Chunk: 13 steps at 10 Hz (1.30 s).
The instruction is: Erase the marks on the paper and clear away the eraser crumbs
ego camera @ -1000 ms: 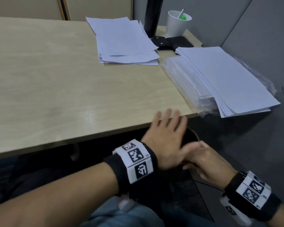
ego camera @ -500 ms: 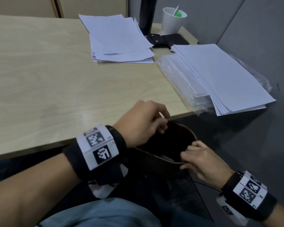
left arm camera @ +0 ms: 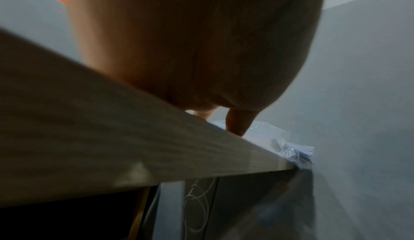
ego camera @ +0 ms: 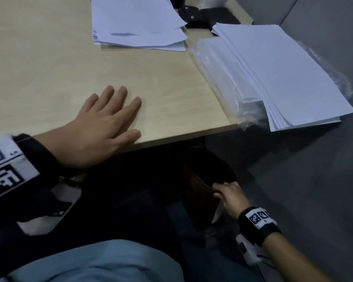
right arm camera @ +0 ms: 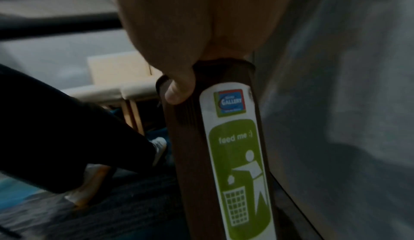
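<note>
Landmark: pale wood-grain desk [ego camera: 49, 68]. Left hand [ego camera: 102, 127] lies flat on its near edge, fingers straight, holding nothing. Below that edge, right hand [ego camera: 230, 195] pinches the rim of one dark brown plastic waste bin [right arm camera: 186, 155] with a green-and-white sticker. Bin likely light and stiff; rim is the sensible hold. Two paper lots on the desk's far side: a loose white stack [ego camera: 137, 23] and a plastic-wrapped ream [ego camera: 273, 72]. No eraser or crumbs discernible; marked sheet cannot be identified.

Bare tabletop [ego camera: 49, 68] spreads across the frame's left and centre; paper stacks [ego camera: 139, 23] at upper centre and a wrapped ream [ego camera: 263, 68] at right block passage.
</note>
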Available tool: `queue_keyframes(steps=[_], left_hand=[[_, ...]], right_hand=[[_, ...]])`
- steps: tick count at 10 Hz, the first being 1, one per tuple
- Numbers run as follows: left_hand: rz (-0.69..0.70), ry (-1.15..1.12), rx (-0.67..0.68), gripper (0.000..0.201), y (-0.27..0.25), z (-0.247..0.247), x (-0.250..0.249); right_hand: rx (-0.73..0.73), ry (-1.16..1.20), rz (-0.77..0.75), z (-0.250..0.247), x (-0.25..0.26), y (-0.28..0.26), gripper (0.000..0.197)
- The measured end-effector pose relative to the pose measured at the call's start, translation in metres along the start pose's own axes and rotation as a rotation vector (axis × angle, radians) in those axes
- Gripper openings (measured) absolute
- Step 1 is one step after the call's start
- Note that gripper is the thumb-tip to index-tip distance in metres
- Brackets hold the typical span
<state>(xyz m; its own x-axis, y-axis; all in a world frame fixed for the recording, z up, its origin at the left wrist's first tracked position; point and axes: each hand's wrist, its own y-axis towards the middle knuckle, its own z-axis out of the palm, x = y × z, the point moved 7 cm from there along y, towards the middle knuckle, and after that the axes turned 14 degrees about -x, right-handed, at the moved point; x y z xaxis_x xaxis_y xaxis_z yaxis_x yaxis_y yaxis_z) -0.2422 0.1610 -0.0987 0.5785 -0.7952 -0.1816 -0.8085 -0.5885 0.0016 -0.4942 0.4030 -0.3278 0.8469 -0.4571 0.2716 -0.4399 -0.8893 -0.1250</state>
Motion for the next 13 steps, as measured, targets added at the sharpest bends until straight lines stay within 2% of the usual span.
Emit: queue_keyframes(steps=[1,2,3,4,5,7,8,10,11,12,13], left_hand=[[0.010,-0.003,-0.033,0.097,0.000,0.001,0.002],[0.015,-0.006,-0.046,0.095,0.001,0.002,0.004],[0.017,-0.018,-0.069,0.084,0.002,0.003,0.005],[0.025,0.020,-0.085,0.077,0.002,0.007,0.009],[-0.006,0.041,-0.086,0.077,0.007,0.011,0.016],[-0.040,0.069,-0.086,0.079,0.008,0.015,0.022],[-0.037,0.078,-0.087,0.080,0.009,0.016,0.023],[-0.009,0.067,-0.108,0.077,0.014,0.021,0.030],[-0.005,0.071,-0.122,0.078,0.015,0.023,0.028],[-0.024,0.025,-0.169,0.076,0.014,0.015,0.021],[-0.013,-0.086,-0.162,0.072,0.005,0.008,0.014]], right_hand=[[0.136,0.037,0.210,0.057,-0.031,0.005,0.061],[0.172,0.016,0.264,0.093,-0.046,0.010,0.060],[0.234,-0.063,0.214,0.123,-0.045,0.013,0.056],[0.283,-0.113,0.161,0.149,-0.034,0.017,0.043],[0.369,-0.107,0.177,0.180,-0.033,0.015,0.035],[0.491,-0.132,0.209,0.207,-0.036,-0.010,0.053],[0.527,-0.086,0.216,0.211,-0.033,-0.016,0.042],[0.603,-0.011,0.265,0.193,-0.023,-0.011,0.042],[0.535,0.049,0.283,0.162,-0.015,0.003,0.037],[0.416,0.090,0.247,0.115,-0.004,0.032,0.033],[0.302,0.059,0.184,0.069,0.010,0.055,0.035]])
